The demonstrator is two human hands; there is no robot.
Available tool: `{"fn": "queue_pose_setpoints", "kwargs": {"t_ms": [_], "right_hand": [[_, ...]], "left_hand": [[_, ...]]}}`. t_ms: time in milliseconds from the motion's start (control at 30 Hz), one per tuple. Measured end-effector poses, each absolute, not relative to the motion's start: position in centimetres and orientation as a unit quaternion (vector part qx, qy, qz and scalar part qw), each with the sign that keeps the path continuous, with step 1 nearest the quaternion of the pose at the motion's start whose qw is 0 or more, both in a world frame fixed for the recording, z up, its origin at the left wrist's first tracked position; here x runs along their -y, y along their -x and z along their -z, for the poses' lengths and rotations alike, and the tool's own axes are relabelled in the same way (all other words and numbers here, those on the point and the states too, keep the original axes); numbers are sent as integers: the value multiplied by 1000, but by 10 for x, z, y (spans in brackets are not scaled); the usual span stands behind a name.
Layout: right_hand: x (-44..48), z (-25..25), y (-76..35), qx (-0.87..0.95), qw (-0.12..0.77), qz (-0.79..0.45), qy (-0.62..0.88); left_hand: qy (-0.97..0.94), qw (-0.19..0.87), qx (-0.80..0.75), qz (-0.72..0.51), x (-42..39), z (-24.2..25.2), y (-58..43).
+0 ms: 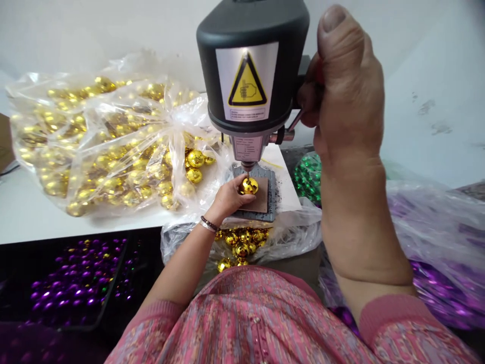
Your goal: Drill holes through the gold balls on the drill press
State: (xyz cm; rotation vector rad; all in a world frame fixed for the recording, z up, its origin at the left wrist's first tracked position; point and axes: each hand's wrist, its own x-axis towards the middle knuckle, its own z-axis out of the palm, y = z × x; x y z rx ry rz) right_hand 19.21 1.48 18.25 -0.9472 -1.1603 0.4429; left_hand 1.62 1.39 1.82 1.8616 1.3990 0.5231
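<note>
My left hand (229, 196) pinches a shiny gold ball (250, 186) with mirror-like facets between thumb and fingers. The ball rests on a brown board (259, 202) over the grey base (271, 215) of a bench drill press (252, 65). Right above the ball is the drill's bit (248, 173), its tip at or very near the ball's top. Raised at the machine's right side, my right hand (348, 86) is closed around the feed lever (297, 119); its fingers are partly hidden behind the hand.
A large clear bag of gold balls (94, 146) lies on the white table (22, 217) at left. Below the base, an open plastic-lined box holds gold balls (242, 247). Purple balls (79, 283) sit lower left, green balls (308, 177) and bagged purple ones (439, 288) at right.
</note>
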Motion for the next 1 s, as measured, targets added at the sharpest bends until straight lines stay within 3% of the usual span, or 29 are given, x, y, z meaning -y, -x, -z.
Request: {"fn": "queue_pose_setpoints", "kwargs": {"t_ms": [267, 1000], "right_hand": [[42, -128, -189, 629, 654, -28, 420], [33, -80, -189, 660, 674, 34, 329]], "left_hand": [[-724, 384, -530, -218, -13, -16, -14], [-707, 448, -480, -263, -15, -9, -9]]}}
